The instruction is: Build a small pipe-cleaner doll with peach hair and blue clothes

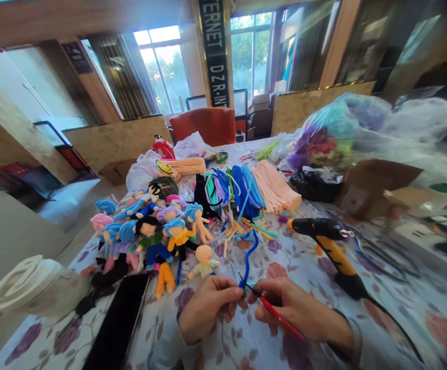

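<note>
Head cam: L hand (208, 311) pinches lower end of blue pipe cleaner (248, 259), thumb + forefinger closed on it. R hand (296, 308) grips red stick (281, 319), tip touching cleaner's base. Cleaner stands upright, curling, above floral tablecloth (312, 267), near doll pile (150, 231). Glue gun (331, 241) lies to R.

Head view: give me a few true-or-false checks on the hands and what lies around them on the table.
1. The left hand pinches a blue pipe cleaner. True.
2. The right hand holds a green stick. False: it holds a red stick.
3. The glue gun lies on the table, touched by neither hand. True.
4. The black phone lies to the right of the right hand. False: it lies to the left of the left hand.
</note>
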`<state>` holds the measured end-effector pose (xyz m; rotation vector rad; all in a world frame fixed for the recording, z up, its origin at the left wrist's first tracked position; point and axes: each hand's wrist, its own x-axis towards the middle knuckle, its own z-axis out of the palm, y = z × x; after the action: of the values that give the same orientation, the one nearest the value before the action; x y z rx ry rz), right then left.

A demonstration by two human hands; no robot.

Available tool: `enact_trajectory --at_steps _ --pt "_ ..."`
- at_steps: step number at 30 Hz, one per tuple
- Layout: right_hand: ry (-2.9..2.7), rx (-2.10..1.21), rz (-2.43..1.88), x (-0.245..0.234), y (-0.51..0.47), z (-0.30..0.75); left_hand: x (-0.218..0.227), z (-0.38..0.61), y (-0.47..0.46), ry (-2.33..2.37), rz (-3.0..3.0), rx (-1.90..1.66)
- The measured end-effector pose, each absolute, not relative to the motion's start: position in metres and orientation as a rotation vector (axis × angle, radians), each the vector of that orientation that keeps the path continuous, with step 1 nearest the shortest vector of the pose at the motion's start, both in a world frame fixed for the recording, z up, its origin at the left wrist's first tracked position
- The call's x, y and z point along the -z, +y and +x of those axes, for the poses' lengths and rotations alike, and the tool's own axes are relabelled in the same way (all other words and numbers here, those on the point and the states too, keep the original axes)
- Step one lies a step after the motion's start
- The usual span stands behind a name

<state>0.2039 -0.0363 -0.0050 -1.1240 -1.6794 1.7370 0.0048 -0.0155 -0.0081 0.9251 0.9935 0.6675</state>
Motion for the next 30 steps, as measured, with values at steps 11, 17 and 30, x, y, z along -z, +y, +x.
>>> enact_trajectory --at_steps 11,17,30 --pt "-1.809 -1.517 -1.226 0.002 -0.041 0.2 0.011 0.007 -0.017 0.933 0.858 -0.669" --pt "-1.913 -1.374 -1.267 -0.004 -0.041 0.199 0.008 0.008 -0.017 0.944 0.823 -0.682" --pt "-1.698 -1.073 -1.331 0.01 -0.039 0.206 0.006 0.01 -0.017 0.934 0.623 -0.888"
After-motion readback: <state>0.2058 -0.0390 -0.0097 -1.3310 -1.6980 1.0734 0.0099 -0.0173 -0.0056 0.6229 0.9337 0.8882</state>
